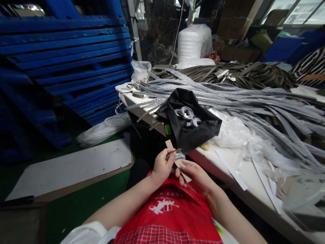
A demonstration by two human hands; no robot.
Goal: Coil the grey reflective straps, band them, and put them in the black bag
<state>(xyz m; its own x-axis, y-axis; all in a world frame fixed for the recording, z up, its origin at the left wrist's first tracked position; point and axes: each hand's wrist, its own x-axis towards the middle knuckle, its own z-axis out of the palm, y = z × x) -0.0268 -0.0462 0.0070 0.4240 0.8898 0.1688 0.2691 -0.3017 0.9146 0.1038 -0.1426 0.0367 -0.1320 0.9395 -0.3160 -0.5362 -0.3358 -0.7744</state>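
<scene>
My left hand (163,165) pinches a small coil of clear-grey strip (180,156) between thumb and fingers, over my lap. A beige card strip (169,145) runs slantwise across the coil, its upper end past my left fingertips and its lower end near my right palm. The fingers of my right hand (194,170) are closed on the lower part of the card strip, beside the coil. Just beyond both hands, a black fabric bag (205,130) lies open at the table edge, with several clear rolled coils (187,113) inside.
Long grey translucent strips (228,98) and dark strips (248,74) cover the white table (208,159). Crumpled clear plastic (236,135) and white paper strips (231,169) lie to the right. Blue pallets (88,61) are stacked on the left, above a white board (76,166) on the floor.
</scene>
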